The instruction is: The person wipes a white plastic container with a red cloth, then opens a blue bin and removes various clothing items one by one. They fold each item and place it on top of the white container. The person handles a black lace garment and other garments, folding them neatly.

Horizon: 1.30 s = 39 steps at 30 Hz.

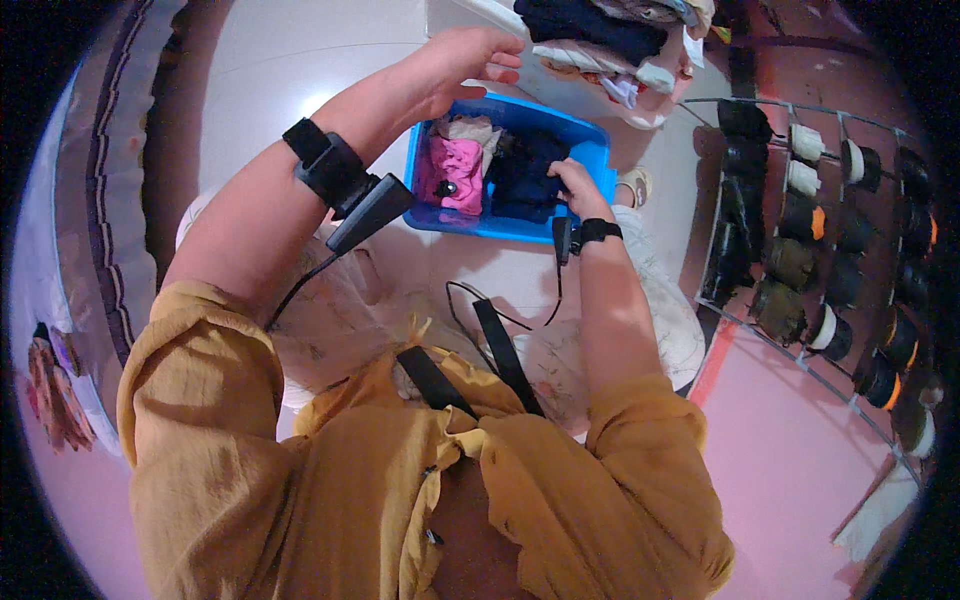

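A blue plastic bin (470, 228) stands on the floor in front of me. In its left part lie a pink cloth (460, 172) and a pale beige cloth (470, 130); a small black object rests on the pink one. Folded dark navy cloth (522, 170) fills the right part. My right hand (577, 188) reaches over the bin's right side, its fingers curled at the edge of the navy cloth. Beyond the bin's far left corner, my left hand (478, 62) is raised with its fingers loosely apart, holding nothing.
A heap of clothes (600, 35) sits on a pale support just behind the bin. On the right, a metal rack (795, 105) holds rows of dark, white and orange items. A curtain-like fabric (110, 180) hangs at left. Black cables and straps hang near my lap.
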Motion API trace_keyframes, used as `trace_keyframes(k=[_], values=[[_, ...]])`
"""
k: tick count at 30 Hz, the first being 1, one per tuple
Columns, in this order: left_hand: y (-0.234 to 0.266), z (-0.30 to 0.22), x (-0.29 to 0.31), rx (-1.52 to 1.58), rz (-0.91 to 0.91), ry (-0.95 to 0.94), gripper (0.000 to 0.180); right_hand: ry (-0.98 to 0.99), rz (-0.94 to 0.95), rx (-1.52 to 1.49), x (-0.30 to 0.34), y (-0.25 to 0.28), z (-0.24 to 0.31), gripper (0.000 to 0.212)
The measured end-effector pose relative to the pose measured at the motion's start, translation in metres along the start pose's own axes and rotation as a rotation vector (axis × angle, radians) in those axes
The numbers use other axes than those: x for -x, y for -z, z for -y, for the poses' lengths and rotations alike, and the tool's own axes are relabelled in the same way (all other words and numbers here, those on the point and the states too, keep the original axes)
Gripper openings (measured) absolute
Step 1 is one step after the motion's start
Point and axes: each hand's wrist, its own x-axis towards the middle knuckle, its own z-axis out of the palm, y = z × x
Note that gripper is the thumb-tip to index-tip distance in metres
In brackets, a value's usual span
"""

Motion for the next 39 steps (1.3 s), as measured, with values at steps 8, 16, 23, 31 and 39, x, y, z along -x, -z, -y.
trace_keyframes(k=[8,16,23,31,39], values=[[-0.002,0.009,-0.003,-0.043,0.055,-0.003,0.047,0.277,0.144,-0.314,0.083,0.044,0.052,0.023],[-0.022,0.004,0.022,-0.195,0.301,-0.292,0.085,0.639,0.399,-0.327,0.166,0.027,0.144,0.034],[-0.008,-0.016,0.021,-0.249,0.228,-0.297,0.057,0.815,0.222,-0.069,0.154,-0.031,0.178,0.037],[0.046,-0.066,0.056,0.144,-0.158,-0.326,0.023,0.566,0.138,0.919,0.06,-0.044,0.121,0.034],[0.029,-0.082,0.066,0.136,-0.112,-0.374,0.031,0.304,0.236,1.512,-0.008,-0.062,0.023,0.045]])
